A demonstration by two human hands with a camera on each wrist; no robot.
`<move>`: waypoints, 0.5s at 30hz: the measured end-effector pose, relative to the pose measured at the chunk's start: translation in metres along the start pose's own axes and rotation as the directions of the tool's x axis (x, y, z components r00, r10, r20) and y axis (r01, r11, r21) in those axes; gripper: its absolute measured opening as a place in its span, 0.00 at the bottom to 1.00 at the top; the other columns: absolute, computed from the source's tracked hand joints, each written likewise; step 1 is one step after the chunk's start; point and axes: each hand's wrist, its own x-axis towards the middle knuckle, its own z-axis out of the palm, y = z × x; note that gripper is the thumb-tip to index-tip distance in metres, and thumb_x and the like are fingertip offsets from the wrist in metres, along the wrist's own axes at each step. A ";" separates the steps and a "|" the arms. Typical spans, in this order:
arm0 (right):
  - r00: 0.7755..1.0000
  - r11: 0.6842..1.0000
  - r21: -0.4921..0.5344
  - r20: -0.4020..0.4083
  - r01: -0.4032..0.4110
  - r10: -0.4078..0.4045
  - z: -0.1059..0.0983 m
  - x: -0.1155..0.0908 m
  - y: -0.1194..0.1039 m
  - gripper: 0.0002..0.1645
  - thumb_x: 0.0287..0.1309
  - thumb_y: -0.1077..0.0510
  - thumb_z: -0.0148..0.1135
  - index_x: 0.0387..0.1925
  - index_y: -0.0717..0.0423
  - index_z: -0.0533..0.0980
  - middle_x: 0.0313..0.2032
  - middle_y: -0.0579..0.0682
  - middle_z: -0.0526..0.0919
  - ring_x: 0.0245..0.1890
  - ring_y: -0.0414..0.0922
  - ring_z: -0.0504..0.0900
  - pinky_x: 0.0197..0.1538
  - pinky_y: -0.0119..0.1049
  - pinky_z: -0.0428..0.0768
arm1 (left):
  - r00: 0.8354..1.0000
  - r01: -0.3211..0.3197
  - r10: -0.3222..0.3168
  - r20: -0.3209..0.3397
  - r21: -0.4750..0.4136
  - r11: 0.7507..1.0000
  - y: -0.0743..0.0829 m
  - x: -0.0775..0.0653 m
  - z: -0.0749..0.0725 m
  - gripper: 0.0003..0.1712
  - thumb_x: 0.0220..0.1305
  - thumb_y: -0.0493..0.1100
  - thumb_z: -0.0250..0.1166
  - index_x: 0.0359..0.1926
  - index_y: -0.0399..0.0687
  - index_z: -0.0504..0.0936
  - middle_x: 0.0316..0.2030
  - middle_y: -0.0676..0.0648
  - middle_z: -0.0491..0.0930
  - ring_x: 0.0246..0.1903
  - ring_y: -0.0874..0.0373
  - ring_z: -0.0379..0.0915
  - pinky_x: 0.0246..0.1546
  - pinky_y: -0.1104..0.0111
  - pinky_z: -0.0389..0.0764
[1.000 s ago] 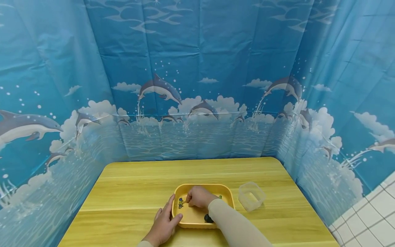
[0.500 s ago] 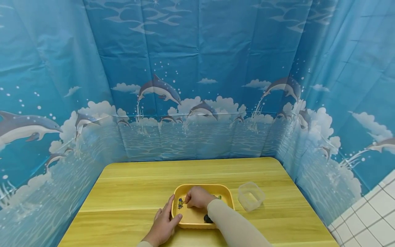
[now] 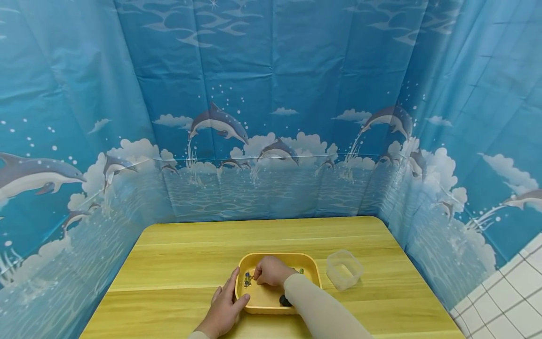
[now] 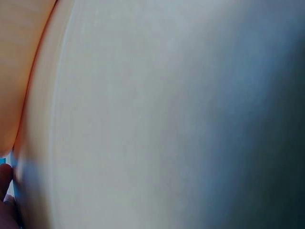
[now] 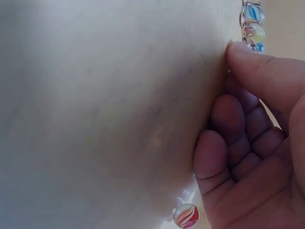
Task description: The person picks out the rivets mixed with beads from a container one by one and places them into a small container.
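Observation:
A shallow yellow tray [image 3: 296, 310] stands on the table. My left hand [image 3: 224, 308] rests against its left side, fingers extended along the wall and thumb over the rim. My right hand [image 3: 273, 271] reaches into the tray, fingers curled, thumb and fingertips pinched at a small marble, mostly hidden by the fingers. Just left of them several glass marbles [image 3: 247, 279] sit in a row; blue and yellow swirls show in the row of marbles [image 5: 252, 32] by the thumb. A red-swirled marble [image 5: 186, 215] lies behind the hand. The left wrist view is mostly blurred sleeve [image 4: 124, 119].
A clear plastic box [image 3: 344, 269] stands on the wood-grain table [image 3: 182, 263] to the right of the tray. Inside the tray a dark round object [image 3: 285, 301] sits by the front wall, and a green marble [image 3: 301, 271] lies behind the right wrist. A dolphin-print curtain [image 3: 271, 117] hangs around the table.
My right hand has shifted very slightly left at the marble row and then stays there. My left hand and the tray hold nearly the same place.

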 end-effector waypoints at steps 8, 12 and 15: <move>1.000 1.000 -0.017 0.010 0.010 -0.010 -0.001 -0.001 0.000 0.08 0.59 0.64 0.75 0.31 0.46 0.90 0.36 0.43 0.90 0.29 0.33 0.76 0.40 0.28 0.82 | 1.000 -0.005 0.005 -0.003 0.002 1.000 0.001 0.000 -0.001 0.46 0.78 0.59 0.59 0.86 0.53 0.47 0.81 0.36 0.57 0.79 0.32 0.55 0.74 0.27 0.37; 1.000 1.000 -0.014 0.006 0.013 -0.013 0.000 0.000 0.000 0.08 0.60 0.64 0.74 0.31 0.47 0.90 0.34 0.41 0.90 0.29 0.34 0.76 0.39 0.28 0.82 | 1.000 -0.013 0.013 -0.007 -0.004 1.000 0.001 0.000 0.000 0.46 0.78 0.58 0.59 0.86 0.53 0.48 0.81 0.35 0.57 0.79 0.31 0.55 0.74 0.27 0.37; 1.000 1.000 -0.012 0.006 0.018 -0.018 0.000 -0.001 0.000 0.08 0.61 0.64 0.74 0.31 0.47 0.90 0.32 0.39 0.89 0.28 0.33 0.76 0.39 0.28 0.82 | 1.000 -0.017 0.017 -0.016 0.000 1.000 0.000 0.000 0.000 0.46 0.78 0.57 0.60 0.85 0.52 0.49 0.81 0.35 0.58 0.78 0.31 0.56 0.74 0.28 0.38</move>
